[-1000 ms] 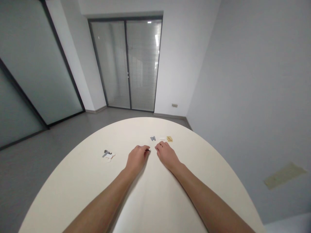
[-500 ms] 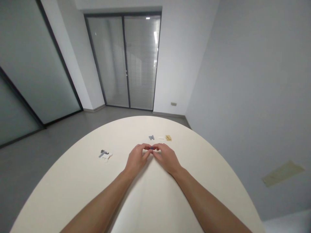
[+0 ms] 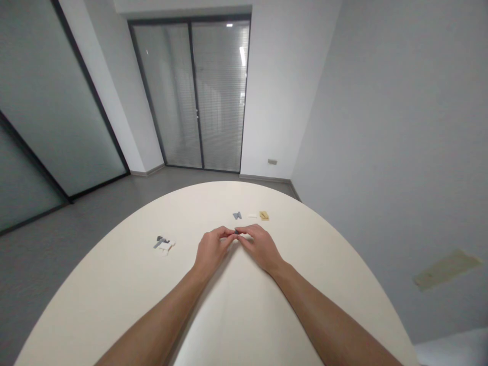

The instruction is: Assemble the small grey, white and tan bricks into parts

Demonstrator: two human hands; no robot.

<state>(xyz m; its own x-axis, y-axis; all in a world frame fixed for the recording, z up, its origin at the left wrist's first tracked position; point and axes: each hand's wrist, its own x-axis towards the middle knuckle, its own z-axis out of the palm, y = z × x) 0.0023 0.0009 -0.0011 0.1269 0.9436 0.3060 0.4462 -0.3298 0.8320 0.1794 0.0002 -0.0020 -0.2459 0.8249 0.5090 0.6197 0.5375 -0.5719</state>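
Between the fingertips of both hands is a small dark blue-grey piece (image 3: 237, 232), mostly covered by the fingers; its exact kind is too small to tell. My left hand (image 3: 213, 247) is closed in a pinch at the piece's left side. From the right, my right hand (image 3: 260, 246) pinches it too, thumb below and index finger above. The fingertips of the two hands meet just over the table. A little beyond them lie a grey-blue piece (image 3: 237, 215), a thin white piece (image 3: 252, 216) and a tan piece (image 3: 264, 216) with small parts on it.
On the left of the round white table (image 3: 125, 295) sits a loose pile of small grey, dark and white pieces (image 3: 164, 245). The table's curved far edge faces a glass door (image 3: 219, 101). A grey wall (image 3: 392, 127) stands to the right, with tape on it.
The fingers have shifted slightly around the small piece, and the left fingertips are straighter and closer together. The view has tilted a little. The pieces on the table stay where they were.
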